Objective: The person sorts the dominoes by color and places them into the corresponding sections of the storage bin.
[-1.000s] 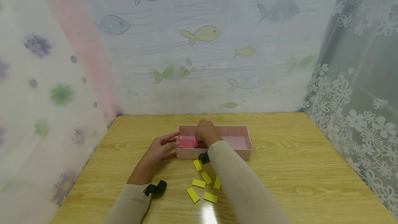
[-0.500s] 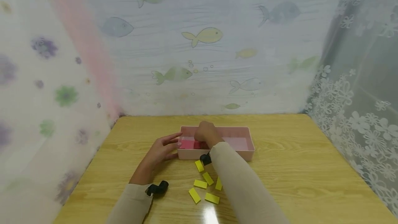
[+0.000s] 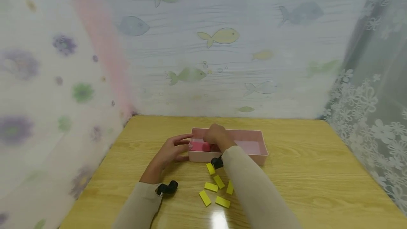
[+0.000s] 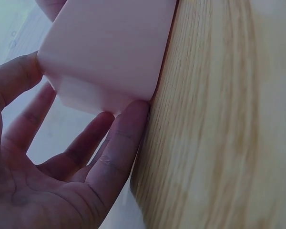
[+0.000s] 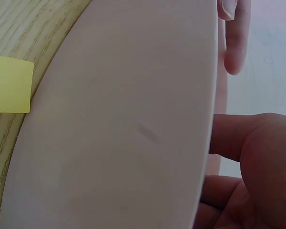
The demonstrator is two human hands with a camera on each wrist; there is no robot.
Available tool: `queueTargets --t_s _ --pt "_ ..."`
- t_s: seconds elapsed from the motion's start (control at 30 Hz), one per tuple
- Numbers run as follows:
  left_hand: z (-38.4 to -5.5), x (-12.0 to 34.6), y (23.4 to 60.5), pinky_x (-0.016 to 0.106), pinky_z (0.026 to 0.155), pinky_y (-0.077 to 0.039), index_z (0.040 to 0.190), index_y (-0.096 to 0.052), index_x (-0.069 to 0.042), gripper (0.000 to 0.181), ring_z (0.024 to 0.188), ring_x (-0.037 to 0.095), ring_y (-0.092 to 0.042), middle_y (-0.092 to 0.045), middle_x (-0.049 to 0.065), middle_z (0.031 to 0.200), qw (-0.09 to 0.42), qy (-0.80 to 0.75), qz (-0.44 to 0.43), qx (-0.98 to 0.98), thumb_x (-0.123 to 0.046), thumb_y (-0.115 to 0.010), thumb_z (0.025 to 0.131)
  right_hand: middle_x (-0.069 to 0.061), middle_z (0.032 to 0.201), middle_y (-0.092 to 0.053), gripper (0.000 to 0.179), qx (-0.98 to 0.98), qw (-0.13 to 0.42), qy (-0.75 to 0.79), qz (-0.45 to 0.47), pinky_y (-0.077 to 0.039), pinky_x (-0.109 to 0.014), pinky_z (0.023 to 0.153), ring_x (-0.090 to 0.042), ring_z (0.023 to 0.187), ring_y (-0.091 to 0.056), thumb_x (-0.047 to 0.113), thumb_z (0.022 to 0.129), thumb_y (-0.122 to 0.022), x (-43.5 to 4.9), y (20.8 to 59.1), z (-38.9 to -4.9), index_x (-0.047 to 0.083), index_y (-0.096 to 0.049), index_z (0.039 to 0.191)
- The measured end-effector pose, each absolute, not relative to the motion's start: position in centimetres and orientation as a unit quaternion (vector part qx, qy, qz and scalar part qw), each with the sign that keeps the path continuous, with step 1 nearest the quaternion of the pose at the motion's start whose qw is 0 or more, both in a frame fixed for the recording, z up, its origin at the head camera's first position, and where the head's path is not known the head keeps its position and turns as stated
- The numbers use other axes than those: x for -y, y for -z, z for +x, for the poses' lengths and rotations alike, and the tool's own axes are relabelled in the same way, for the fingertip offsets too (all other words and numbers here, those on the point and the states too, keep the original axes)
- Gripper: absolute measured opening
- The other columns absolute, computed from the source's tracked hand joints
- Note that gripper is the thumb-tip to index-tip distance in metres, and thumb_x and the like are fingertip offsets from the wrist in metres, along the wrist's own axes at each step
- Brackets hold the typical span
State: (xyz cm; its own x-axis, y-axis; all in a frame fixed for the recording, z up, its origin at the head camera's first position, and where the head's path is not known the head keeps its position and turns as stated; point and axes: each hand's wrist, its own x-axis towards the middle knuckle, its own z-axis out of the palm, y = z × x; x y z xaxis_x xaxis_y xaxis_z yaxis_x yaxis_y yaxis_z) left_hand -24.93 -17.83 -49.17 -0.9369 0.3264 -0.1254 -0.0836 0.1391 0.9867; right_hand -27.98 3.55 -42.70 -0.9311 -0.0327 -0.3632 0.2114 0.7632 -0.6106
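Note:
A long pink plastic box point(image 3: 197, 157) sits on the wooden table. My left hand point(image 3: 171, 149) is at its left end; in the left wrist view the spread fingers point(image 4: 126, 138) touch the end wall from the top rim down to the table. My right hand point(image 3: 217, 135) reaches over the front wall into the box's left half. Bright pink blocks point(image 3: 198, 146) lie in the left end, and another pink block point(image 3: 206, 147) is right at the right fingers. The box wall hides those fingertips, so I cannot tell whether they hold it.
Several yellow blocks point(image 3: 211, 187) lie scattered on the table in front of the box, some close to the right sleeve point(image 3: 254, 186). A fish-patterned curtain point(image 3: 219, 91) hangs along the table's far edge. The box's right half point(image 3: 251, 147) shows a bare floor.
The head view has swung, so everything appears farther right. Inside the box the right hand has shifted slightly left, and the pink block at its fingers now sits against the other pink blocks.

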Motion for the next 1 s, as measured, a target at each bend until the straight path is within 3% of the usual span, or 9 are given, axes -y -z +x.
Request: queueTargets --t_s 0.3,0.47,0.53,0.7,0.83,1.0 --pt "-25.1 17.4 49.3 0.051 0.087 -0.063 0.144 -0.061 -0.025 0.051 0.125 0.033 -0.063 -0.055 0.017 0.145 0.164 -0.659 0.086 -0.729 -0.023 -0.077 0.096 -0.011 0.085 -0.064 0.023 -0.925 0.167 0.336 0.053 -0.052 -0.033 0.056 -0.029 0.074 -0.066 0.028 0.094 -0.072 -4.0 42.4 -27.7 0.006 -0.073 0.099" --pt "-25.0 17.7 49.3 0.051 0.088 -0.062 0.145 -0.060 -0.025 0.053 0.127 0.035 -0.061 -0.054 0.017 0.147 0.160 -0.656 0.086 -0.733 -0.025 -0.077 0.095 -0.008 0.085 -0.060 0.030 -0.939 0.133 0.316 0.031 -0.049 -0.031 0.061 -0.026 0.077 -0.061 0.034 0.093 -0.073 -3.9 42.4 -28.0 0.007 -0.071 0.107" --pt "-25.0 17.9 49.3 0.051 0.088 -0.062 0.145 -0.059 -0.027 0.053 0.127 0.035 -0.062 -0.054 0.016 0.147 0.158 -0.654 0.085 -0.734 -0.026 -0.077 0.095 -0.007 0.082 -0.058 0.026 -0.942 0.119 0.312 0.024 -0.049 -0.030 0.061 -0.024 0.075 -0.059 0.032 0.093 -0.073 -3.9 42.3 -28.2 0.007 -0.071 0.101" --pt "-25.1 18.1 49.3 0.051 0.089 -0.062 0.147 -0.058 -0.027 0.055 0.128 0.035 -0.061 -0.053 0.017 0.148 0.160 -0.655 0.088 -0.734 -0.027 -0.076 0.096 -0.009 0.081 -0.073 0.027 -0.927 0.110 0.358 -0.003 -0.060 -0.033 0.062 -0.022 0.072 -0.071 0.027 0.096 -0.068 -4.9 41.2 -28.1 0.001 -0.078 0.091" --pt "-25.1 18.0 49.3 0.051 0.088 -0.062 0.148 -0.057 -0.025 0.055 0.129 0.036 -0.060 -0.052 0.017 0.149 0.161 -0.655 0.088 -0.733 -0.027 -0.076 0.096 -0.009 0.093 -0.077 0.026 -0.904 0.109 0.412 -0.029 -0.065 -0.036 0.072 -0.022 0.080 -0.076 0.025 0.098 -0.066 -6.4 40.5 -27.3 0.003 -0.077 0.106" --pt "-25.1 17.9 49.2 0.051 0.089 -0.062 0.149 -0.056 -0.024 0.056 0.130 0.037 -0.059 -0.052 0.018 0.149 0.162 -0.655 0.092 -0.732 -0.026 -0.075 0.097 -0.013 0.102 -0.076 0.027 -0.889 0.105 0.442 -0.054 -0.064 -0.034 0.072 -0.025 0.086 -0.075 0.023 0.099 -0.066 -7.9 40.1 -26.0 0.003 -0.075 0.115"
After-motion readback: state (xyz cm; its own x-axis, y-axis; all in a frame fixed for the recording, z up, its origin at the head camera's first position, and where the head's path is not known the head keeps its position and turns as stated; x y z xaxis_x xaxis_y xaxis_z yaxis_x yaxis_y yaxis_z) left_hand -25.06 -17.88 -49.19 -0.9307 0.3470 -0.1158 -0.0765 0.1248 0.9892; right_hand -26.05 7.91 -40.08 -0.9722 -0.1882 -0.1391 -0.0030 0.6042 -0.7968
